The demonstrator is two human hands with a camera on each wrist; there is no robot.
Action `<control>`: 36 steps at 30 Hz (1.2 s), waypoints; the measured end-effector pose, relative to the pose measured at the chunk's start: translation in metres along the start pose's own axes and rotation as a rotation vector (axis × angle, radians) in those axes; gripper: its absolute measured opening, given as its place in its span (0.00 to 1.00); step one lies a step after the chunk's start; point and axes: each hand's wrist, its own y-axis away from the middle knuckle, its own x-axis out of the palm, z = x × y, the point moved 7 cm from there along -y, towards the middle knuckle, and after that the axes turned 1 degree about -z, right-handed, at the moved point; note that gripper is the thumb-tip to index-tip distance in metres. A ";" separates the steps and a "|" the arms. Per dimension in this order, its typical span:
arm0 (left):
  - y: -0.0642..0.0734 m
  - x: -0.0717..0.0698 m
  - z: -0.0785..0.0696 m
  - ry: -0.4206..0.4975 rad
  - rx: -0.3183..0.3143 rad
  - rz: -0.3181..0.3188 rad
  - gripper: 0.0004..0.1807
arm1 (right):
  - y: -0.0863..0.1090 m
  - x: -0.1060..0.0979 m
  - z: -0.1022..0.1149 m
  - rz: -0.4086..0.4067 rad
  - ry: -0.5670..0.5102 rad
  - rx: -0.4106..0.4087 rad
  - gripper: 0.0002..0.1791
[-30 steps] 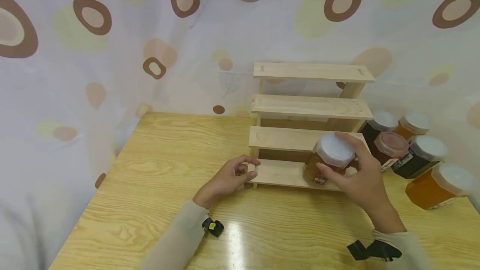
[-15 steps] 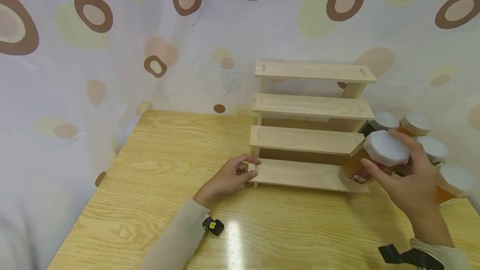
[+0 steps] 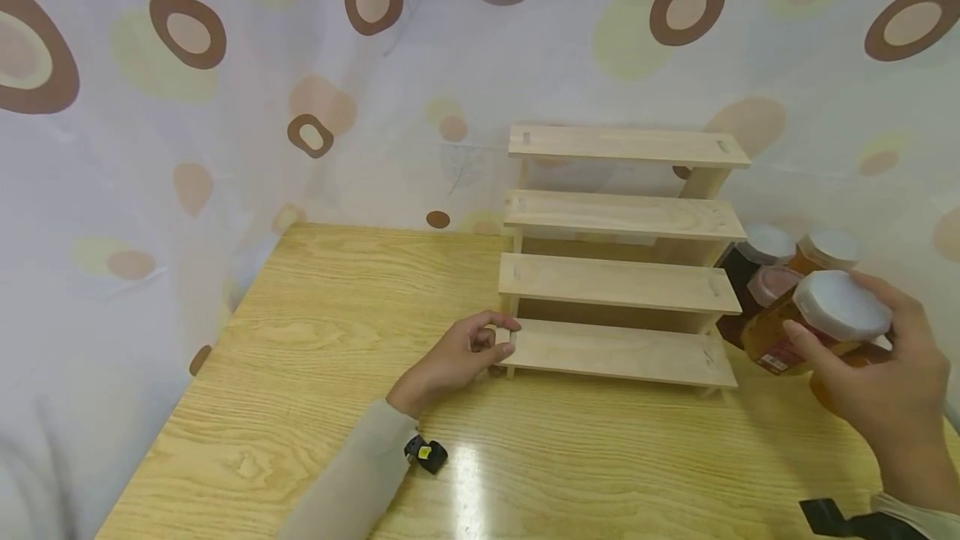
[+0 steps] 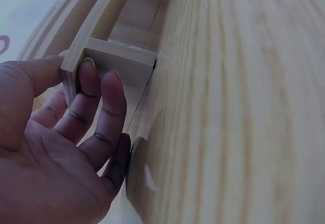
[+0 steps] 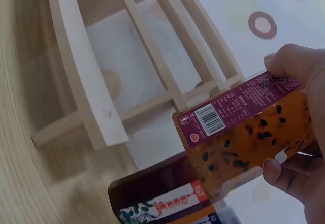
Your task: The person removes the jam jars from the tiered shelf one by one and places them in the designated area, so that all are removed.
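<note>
A tiered wooden shelf [image 3: 622, 282] with stepped boards stands on the table against the patterned cloth. My left hand [image 3: 459, 352] pinches the left end of its lowest board; in the left wrist view, thumb and fingers [image 4: 112, 102] lie on either side of that board [image 4: 81, 51]. Right of the shelf, my right hand [image 3: 892, 373] grips a jar [image 3: 783, 332] with a white lid, tilted and above the table. Up close in the right wrist view, the jar [image 5: 244, 137] holds orange contents with black seeds and bears a purple barcode label.
Several other jars stand right of the shelf, among them a dark one [image 3: 738, 269], an orange one [image 3: 808, 258] and a pink-lidded one [image 3: 772, 283]. The held jar partly hides some. A wood-grain table [image 3: 360, 290] lies beneath everything; the patterned cloth [image 3: 420, 90] hangs behind.
My right hand has carried the jar off the lowest board, rightward past the shelf's end to in front of the other jars. The left hand stays at the board's left end.
</note>
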 end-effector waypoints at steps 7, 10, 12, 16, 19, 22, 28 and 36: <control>0.000 0.000 0.000 0.011 -0.003 0.001 0.17 | 0.006 -0.002 -0.020 -0.008 0.090 0.082 0.47; 0.001 0.000 0.000 0.014 -0.008 0.001 0.17 | 0.010 0.000 -0.028 0.012 0.107 0.100 0.47; 0.001 0.000 -0.001 0.011 -0.007 0.002 0.17 | 0.012 0.003 -0.032 0.034 0.119 0.090 0.48; 0.001 0.000 -0.002 -0.002 0.002 0.001 0.16 | 0.015 0.007 -0.039 0.065 0.157 0.071 0.50; 0.000 0.000 -0.002 -0.005 0.010 0.002 0.16 | 0.018 0.010 -0.044 0.067 0.173 0.100 0.50; 0.000 0.000 -0.002 0.000 0.014 0.003 0.16 | 0.021 0.012 -0.047 0.065 0.174 0.121 0.49; 0.000 0.000 -0.003 0.003 0.016 0.011 0.17 | 0.023 0.017 -0.053 0.078 0.140 0.107 0.47; 0.000 0.000 -0.001 0.009 0.014 0.016 0.17 | 0.027 0.022 -0.061 0.117 0.176 0.166 0.48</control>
